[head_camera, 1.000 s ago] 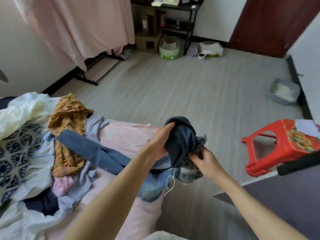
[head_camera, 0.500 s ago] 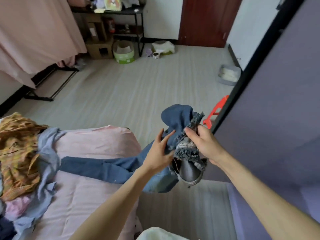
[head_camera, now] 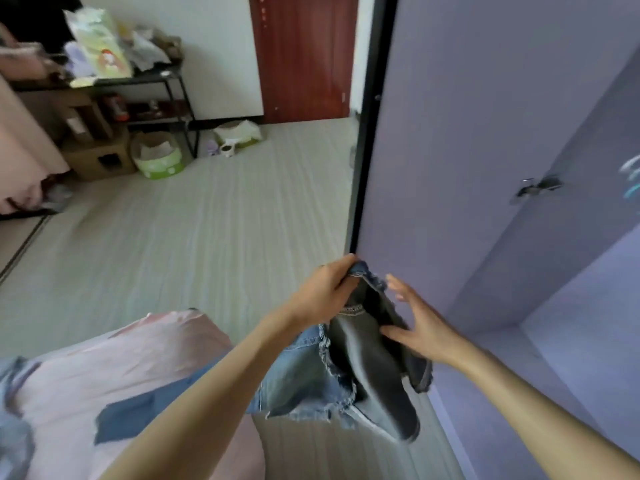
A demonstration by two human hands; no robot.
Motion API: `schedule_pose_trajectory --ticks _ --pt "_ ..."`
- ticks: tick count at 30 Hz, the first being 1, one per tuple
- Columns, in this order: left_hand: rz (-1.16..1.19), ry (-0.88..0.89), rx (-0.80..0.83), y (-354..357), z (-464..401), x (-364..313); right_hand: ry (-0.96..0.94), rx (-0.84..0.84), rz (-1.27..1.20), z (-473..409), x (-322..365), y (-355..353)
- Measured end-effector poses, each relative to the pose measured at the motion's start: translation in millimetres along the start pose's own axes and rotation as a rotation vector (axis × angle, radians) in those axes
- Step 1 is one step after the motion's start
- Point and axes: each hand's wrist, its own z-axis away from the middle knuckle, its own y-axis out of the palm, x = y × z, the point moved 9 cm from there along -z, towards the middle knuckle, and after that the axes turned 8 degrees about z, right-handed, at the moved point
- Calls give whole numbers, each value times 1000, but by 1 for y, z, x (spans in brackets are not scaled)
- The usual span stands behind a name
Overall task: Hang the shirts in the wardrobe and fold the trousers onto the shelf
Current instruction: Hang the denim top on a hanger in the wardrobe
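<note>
Denim trousers [head_camera: 349, 372] held up in front of person, between bed [head_camera: 114, 368] & purple wardrobe [head_camera: 485, 168]; one leg trails back onto the pink bed. L hand [head_camera: 325, 292] pinches top edge of fabric, fingers [head_camera: 348, 268] curled on it. R hand [head_camera: 420, 327] flat vs. far side of trousers, fingers straight & spread, not gripping. Wardrobe door w/ metal handle [head_camera: 538, 187] at right.

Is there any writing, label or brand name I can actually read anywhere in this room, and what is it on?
None can be read.
Pale green package on the black shelf: a printed picture, its lettering too blurred.
Cardboard box on the floor: no legible print.
Denim trousers gripped by the left hand: stitching only, no label showing.
Purple wardrobe door: no writing.
</note>
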Motion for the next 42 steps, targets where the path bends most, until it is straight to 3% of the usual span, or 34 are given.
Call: schedule_pose_trajectory --ticks 2,5,8,10,14,18,20,22,24,26,28,30,35,40,42 --pt "25 114 55 10 -10 -28 -34 -41 -37 6 9 -3" --pt "10 218 34 5 -26 -53 5 -285 -6 19 12 -37" --pt "-236 190 -53 -7 -43 -51 138 -573 174 40 1 -101" --pt "-452 145 -53 -4 -52 -44 242 -664 291 58 -5 -140" --pt "-547 103 -15 27 -63 -34 304 -822 450 101 -2 -193" --pt "-506 10 39 65 -82 -34 436 -908 445 141 -33 -220" --pt "-324 -54 141 91 -98 -39 529 -889 395 153 -59 -223" --pt "-19 -135 303 124 -115 -53 614 -799 355 156 -90 -223" --pt "210 -223 394 148 -133 -72 621 -606 306 148 -117 -217" --pt "276 -242 409 171 -158 -97 587 -412 103 143 -142 -211" --pt "236 -180 367 187 -185 -123 557 -330 -151 142 -161 -214" --pt "176 -89 301 206 -213 -150 539 -472 -167 144 -187 -248" --pt "-47 110 83 217 -262 -193 615 -1045 -315 152 -252 -351" --pt "-373 111 45 219 -294 -199 700 -1113 -358 116 -293 -426" --pt "-361 39 114 226 -304 -189 747 -1118 -410 102 -303 -440"
